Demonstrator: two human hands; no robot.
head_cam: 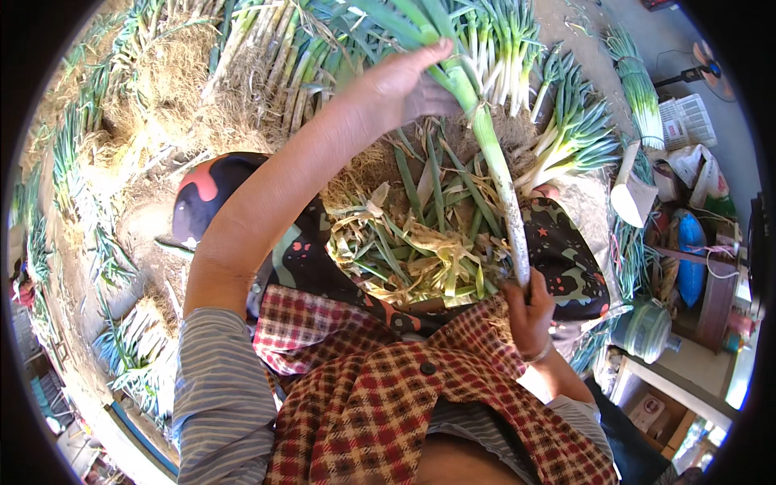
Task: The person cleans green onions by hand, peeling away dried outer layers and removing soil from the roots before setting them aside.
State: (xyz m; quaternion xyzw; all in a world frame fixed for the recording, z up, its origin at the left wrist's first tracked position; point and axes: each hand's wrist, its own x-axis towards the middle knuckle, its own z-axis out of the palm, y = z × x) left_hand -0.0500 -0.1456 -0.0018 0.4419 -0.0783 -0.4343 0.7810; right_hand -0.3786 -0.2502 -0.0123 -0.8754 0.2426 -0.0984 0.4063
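Note:
A long green onion point(494, 154) slants in front of me, its green leaves at the top and its pale, soil-flecked lower end toward my body. My right hand point(530, 312) grips that lower end beside my right knee. Higher up, my left hand point(418, 85) reaches across to the green part, with the thumb against the leaves and the blurred fingers passing behind the stalk. Below the stalk, between my legs, lies a heap of stripped leaves and dry skins point(424, 242). The root end is hidden by my right hand.
Rooted green onions point(267, 79) lie piled at upper left. Cleaned ones point(500, 54) lie beyond the held stalk, and another group point(570, 133) lies to its right. At right are a tied bundle point(636, 91), a white crate point(685, 121), a fan point(706, 66) and a water jug point(642, 330).

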